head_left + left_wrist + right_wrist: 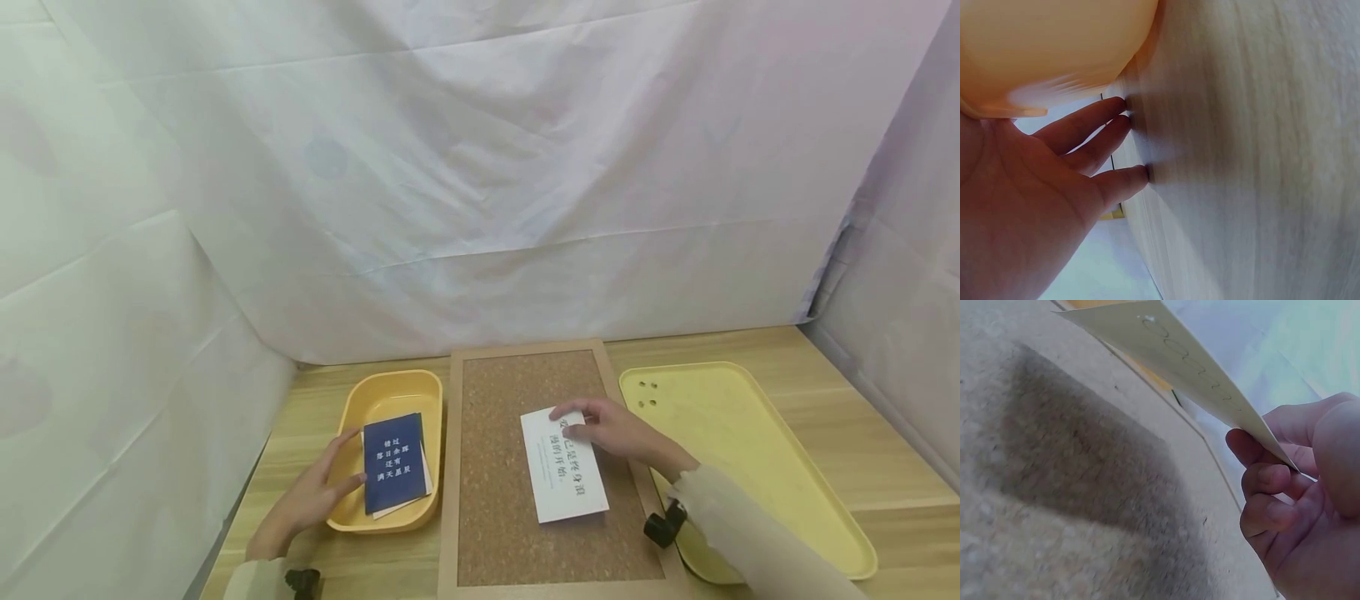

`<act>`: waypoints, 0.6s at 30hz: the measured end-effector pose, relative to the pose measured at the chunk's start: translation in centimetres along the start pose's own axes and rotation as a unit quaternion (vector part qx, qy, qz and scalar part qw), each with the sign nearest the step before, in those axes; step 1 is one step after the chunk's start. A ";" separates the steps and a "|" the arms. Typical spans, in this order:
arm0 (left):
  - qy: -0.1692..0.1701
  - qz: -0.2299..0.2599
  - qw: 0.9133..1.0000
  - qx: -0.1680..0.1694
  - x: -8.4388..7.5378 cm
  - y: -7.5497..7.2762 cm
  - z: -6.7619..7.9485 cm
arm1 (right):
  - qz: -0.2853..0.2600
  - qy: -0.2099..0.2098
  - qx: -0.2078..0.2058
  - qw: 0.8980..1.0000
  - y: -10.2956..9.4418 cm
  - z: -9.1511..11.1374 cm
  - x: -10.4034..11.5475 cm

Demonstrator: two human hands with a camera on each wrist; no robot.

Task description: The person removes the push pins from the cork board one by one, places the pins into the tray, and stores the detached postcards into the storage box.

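A white card [566, 467] with dark Chinese lettering is pinched in my right hand [611, 429], near its upper right edge. It hangs tilted above a wood-framed cork board [495, 542], and its shadow falls on the cork in the right wrist view. The card's underside [1191, 365] shows a row of faint looped marks. My left hand [311, 500] rests at the left rim of a yellow-orange plastic bin [397, 385]. Its thumb and index finger reach over beside a stack of cards topped by a dark blue card [393, 464]. Three of its fingers [1100, 147] stretch outside the bin, by the tabletop.
To the right lies a pale yellow tray [750, 467] with several small dark objects [647, 393] in its upper left corner. Everything stands on a wood-grain table [825, 408]. White cloth [450, 167] hangs behind and at both sides.
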State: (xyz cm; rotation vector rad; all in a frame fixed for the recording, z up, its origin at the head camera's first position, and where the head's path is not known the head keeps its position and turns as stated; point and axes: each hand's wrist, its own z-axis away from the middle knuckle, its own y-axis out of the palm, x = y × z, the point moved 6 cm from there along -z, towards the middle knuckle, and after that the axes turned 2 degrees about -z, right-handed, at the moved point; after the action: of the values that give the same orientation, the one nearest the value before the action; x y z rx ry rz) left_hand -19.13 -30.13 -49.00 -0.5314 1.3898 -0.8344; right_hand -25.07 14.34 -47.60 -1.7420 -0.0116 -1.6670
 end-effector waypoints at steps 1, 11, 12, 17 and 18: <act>0.001 0.000 1.000 0.000 0.0 0.0 0.0 | -0.005 0.001 0.001 1.000 0.1 -0.1 0.2; 0.008 0.004 1.000 -0.003 -0.2 -0.1 0.1 | -0.016 -0.009 0.002 1.000 1.0 -1.4 1.8; 0.008 0.003 1.000 -0.004 -0.2 -0.1 0.1 | -0.017 -0.011 0.003 1.000 1.1 -1.5 2.0; 0.009 0.002 1.000 -0.007 -0.3 -0.1 0.1 | -0.034 -0.009 0.002 0.999 1.7 -2.2 2.9; 0.009 0.004 1.000 -0.007 -0.2 -0.1 0.1 | -0.037 -0.006 0.000 0.999 1.8 -2.3 3.1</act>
State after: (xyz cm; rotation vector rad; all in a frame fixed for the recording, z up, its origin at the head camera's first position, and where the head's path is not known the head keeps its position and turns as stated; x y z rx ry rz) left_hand -19.04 -30.03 -48.76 -0.5306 1.4141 -0.8259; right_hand -25.74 10.52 -45.97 -1.7702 -0.0820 -1.7092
